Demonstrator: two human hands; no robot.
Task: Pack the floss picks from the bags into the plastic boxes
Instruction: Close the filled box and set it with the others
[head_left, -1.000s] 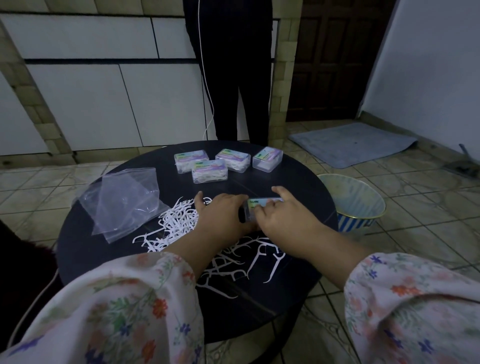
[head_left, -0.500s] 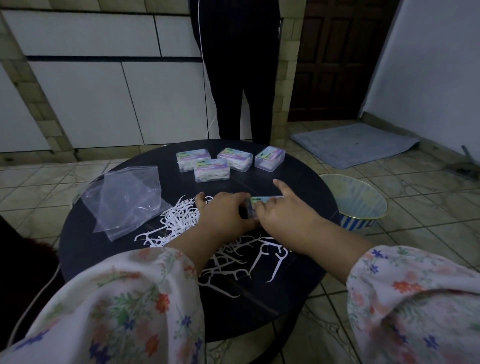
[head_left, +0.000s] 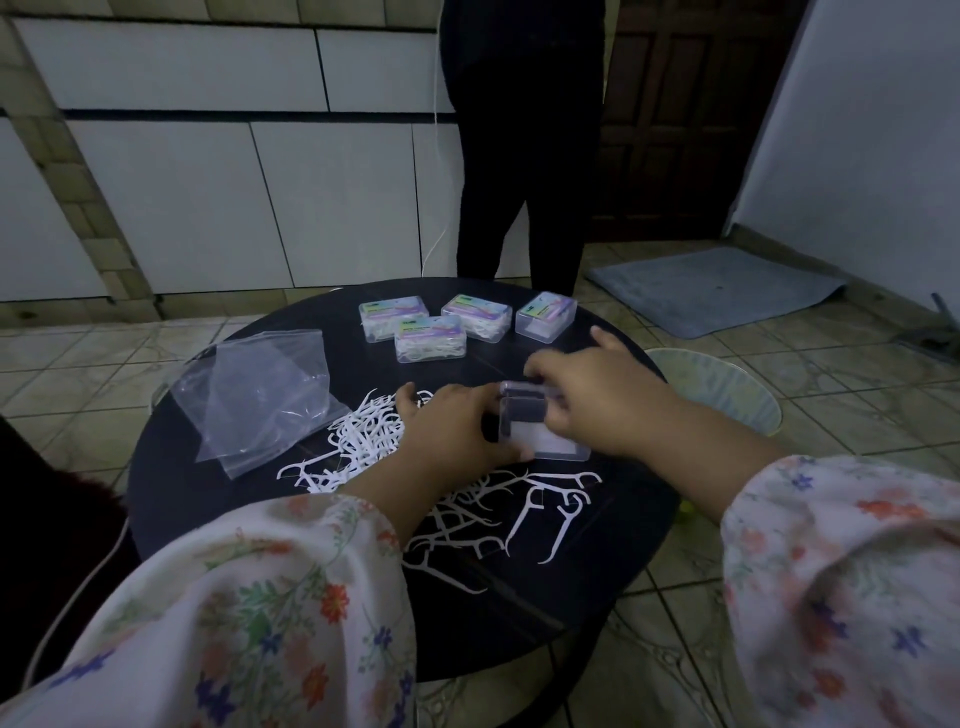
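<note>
A clear plastic box (head_left: 540, 439) lies on the round black table (head_left: 613, 561), its lid swung up and open. My left hand (head_left: 457, 431) grips the box's left side. My right hand (head_left: 592, 400) holds the raised lid, index finger pointing away. White floss picks (head_left: 374, 441) lie in a loose heap left of the box, and more are scattered in front of it (head_left: 524, 514). Two empty clear bags (head_left: 254, 395) lie at the table's left. Several lidded boxes (head_left: 428, 338) stand at the far edge, most filled with picks.
A person in dark trousers (head_left: 519, 156) stands just behind the table. A striped round bin (head_left: 727, 389) sits on the tiled floor to the right. A grey mat (head_left: 717, 286) lies further back right. White cupboards line the wall.
The box was closed between my hands; now its lid is lifted open by my right hand. My left hand stays on the box's left side.
</note>
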